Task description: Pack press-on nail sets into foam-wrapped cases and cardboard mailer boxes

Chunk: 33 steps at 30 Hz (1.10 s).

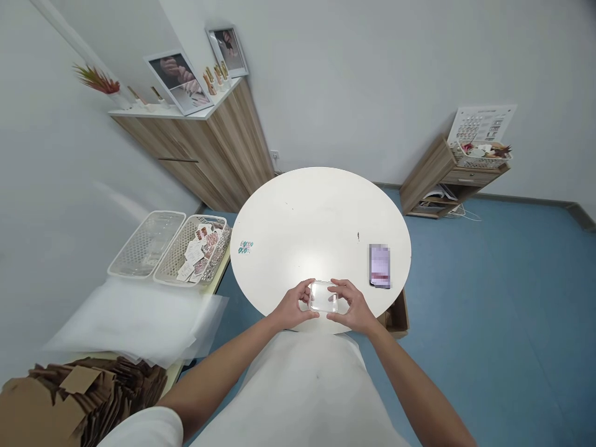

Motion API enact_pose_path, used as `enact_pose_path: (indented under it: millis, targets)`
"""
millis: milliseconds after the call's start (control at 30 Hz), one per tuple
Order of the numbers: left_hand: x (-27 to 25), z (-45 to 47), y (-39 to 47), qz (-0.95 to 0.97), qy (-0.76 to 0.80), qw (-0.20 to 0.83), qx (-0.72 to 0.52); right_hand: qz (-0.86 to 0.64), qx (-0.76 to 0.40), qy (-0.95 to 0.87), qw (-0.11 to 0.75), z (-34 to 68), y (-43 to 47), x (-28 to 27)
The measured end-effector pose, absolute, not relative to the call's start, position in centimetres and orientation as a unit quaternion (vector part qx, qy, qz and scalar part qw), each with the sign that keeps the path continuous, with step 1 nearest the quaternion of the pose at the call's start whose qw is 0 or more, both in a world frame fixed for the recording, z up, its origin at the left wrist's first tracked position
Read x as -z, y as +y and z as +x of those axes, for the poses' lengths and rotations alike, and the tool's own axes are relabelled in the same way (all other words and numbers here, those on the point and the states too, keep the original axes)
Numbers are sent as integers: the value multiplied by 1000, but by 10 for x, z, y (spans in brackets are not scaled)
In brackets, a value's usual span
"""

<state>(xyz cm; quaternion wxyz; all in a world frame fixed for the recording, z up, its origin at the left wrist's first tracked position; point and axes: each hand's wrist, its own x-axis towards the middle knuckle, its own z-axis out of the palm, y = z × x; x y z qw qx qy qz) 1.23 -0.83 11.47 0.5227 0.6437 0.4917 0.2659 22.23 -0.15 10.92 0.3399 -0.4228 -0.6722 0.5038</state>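
Both hands hold a small clear plastic box (pixel 322 297) by its sides, close to the near edge of the round white table (pixel 321 205). My left hand (pixel 294 305) grips its left side with the fingers and thumb bent round it. On the opposite side, my right hand (pixel 352 306) has its thumb at the near edge and its fingers at the far edge. Through the see-through box the white tabletop shows. A small set of teal and clear press-on nails (pixel 246 247) lies at the table's left edge.
A phone (pixel 380 267) lies on the table's right side. To the left stand a white basket of printed cards (pixel 200 254), another basket (pixel 148 245), clear plastic sheets (pixel 135 316) and stacked flat cardboard (pixel 79 397). A wooden cabinet (pixel 223 143) stands behind.
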Motion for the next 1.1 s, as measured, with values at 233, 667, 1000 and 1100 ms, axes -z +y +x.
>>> enact_pose_path:
  millis: [233, 667, 1000, 1100]
  targets:
    - [-104, 7, -10, 597, 496, 570, -269, -430, -661, -528, 315, 217, 15, -106]
    - [-64, 6, -12, 627, 541, 505, -244, -572, -679, -346, 304, 179, 39, -64]
    - [-40, -3, -13, 636, 548, 484, -246, -561, -662, -394, 301, 170, 22, -59]
    - [-34, -4, -11, 632, 555, 482, -245, -568, -620, -459, 287, 172, 11, -53]
